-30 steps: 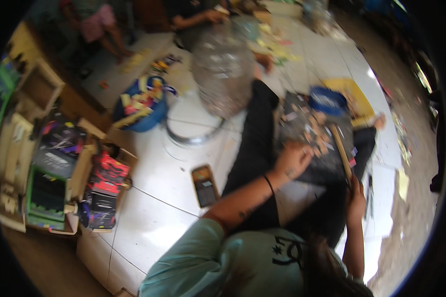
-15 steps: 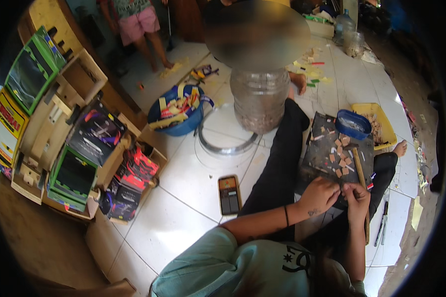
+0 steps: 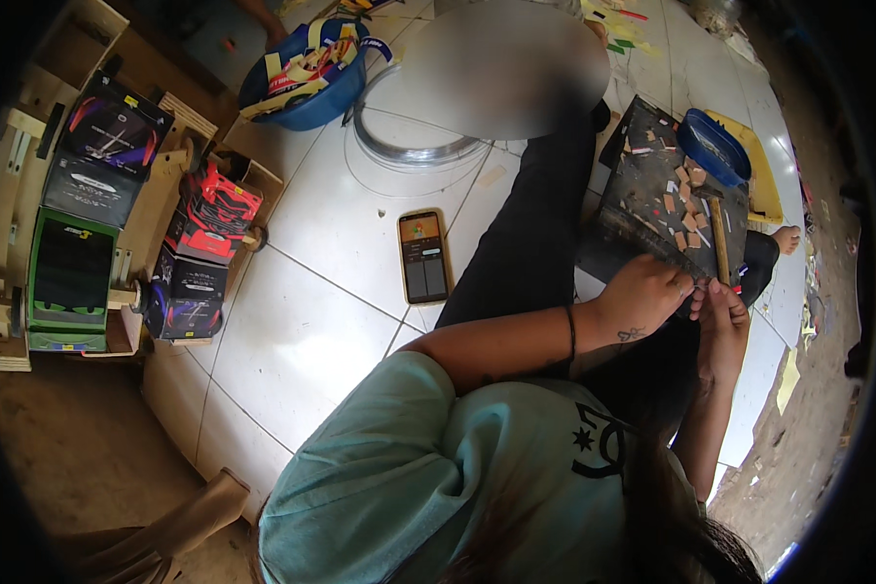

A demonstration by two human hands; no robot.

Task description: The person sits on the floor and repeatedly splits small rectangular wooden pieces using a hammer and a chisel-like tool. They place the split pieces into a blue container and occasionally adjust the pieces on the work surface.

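1. Left hand (image 3: 642, 297): fingers curled, tips drawn together in a pinch. Whatever lies between them is too small to identify.
2. Right hand (image 3: 723, 321): fingers bent, thumb and fingertips meeting the left hand's closely. A grasp seems likely; its object cannot be told.
3. Step in hand, as judged: fine two-handed fingertip work at the near edge of the dark board (image 3: 642, 209). A next move from this posture would call for a steady pinch and clearance from the tool handle alongside.
4. Wooden-handled tool (image 3: 720, 238), apparently a hammer: lies along the board's right side, its near end just beside the right fingertips; contact cannot be confirmed.
5. Small wooden pieces (image 3: 694, 239): loosely grouped on the board beyond the hands, left of the tool, with pale scraps among them.
6. Blue tub (image 3: 740, 173): at the board's far right corner, the yellow tray (image 3: 773, 161) just beside it.
7. Farther off, leftward: phone (image 3: 425, 258) on the tiles, then wire coil (image 3: 414, 154) and blue basin (image 3: 311, 119) of coloured strips.
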